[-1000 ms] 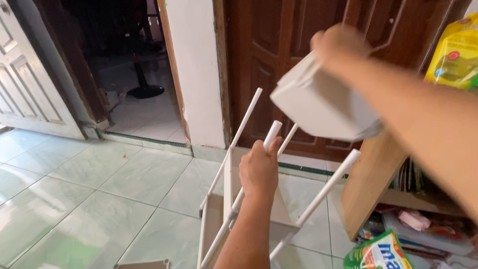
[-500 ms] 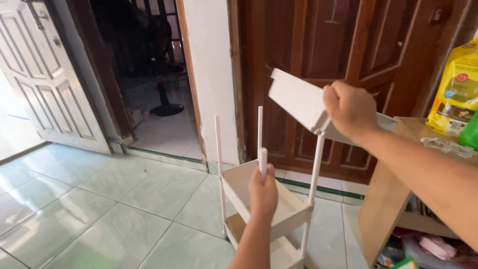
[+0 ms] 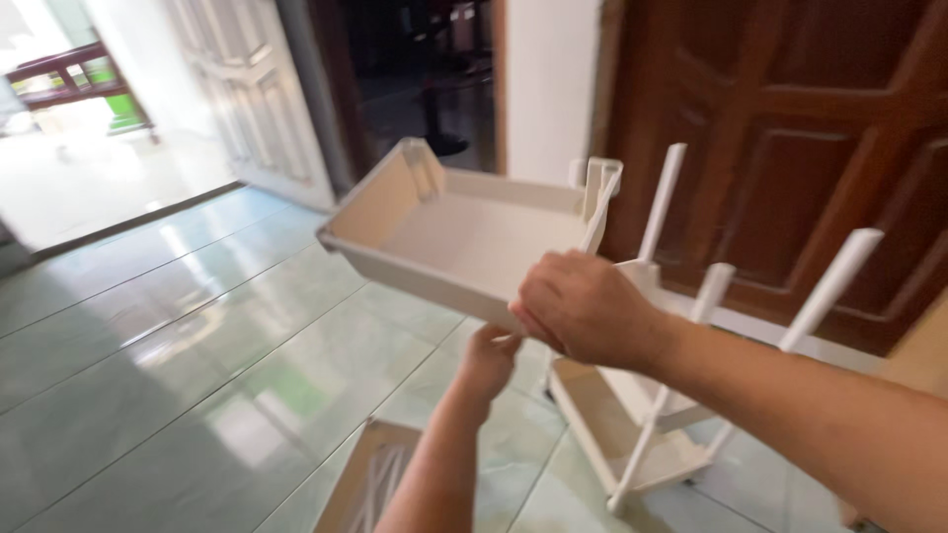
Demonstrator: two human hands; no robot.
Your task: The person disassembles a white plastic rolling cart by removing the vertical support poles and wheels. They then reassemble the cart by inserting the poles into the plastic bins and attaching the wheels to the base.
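- As we look down through the head camera, our right hand (image 3: pixel 585 311) is closed over the near long rim of a shallow white rectangular plastic tray (image 3: pixel 464 237), fingers curled together on that edge close to its right-hand corner.
- Our left hand (image 3: pixel 489 357) comes up from below, just under the right hand, and meets the underside of the same near rim; its fingers are hidden behind the tray's edge and the other hand, so we cannot tell whether they clamp or only prop.
- The tray stretches away from both sets of fingers to the upper left, its long axis running from the far left corner down to our knuckles, its floor tilted toward us and its left end unsupported in the air.
- Right of the fingers stand four white upright plastic poles (image 3: pixel 662 202), leaning to the right; one passes through the corner socket at the tray's far right end, the others stand apart from the tray.
- Below and to the right of the fingers sit the lower white shelves of the rack (image 3: pixel 617 424) on the pale green glossy tiled floor (image 3: pixel 148 345).
- Beneath the left forearm lies a flat brown cardboard piece (image 3: pixel 367 479).
- Beyond the poles rises a dark brown panelled wooden door (image 3: pixel 790 128); to the far left a white panelled door (image 3: pixel 247 89) stands open.
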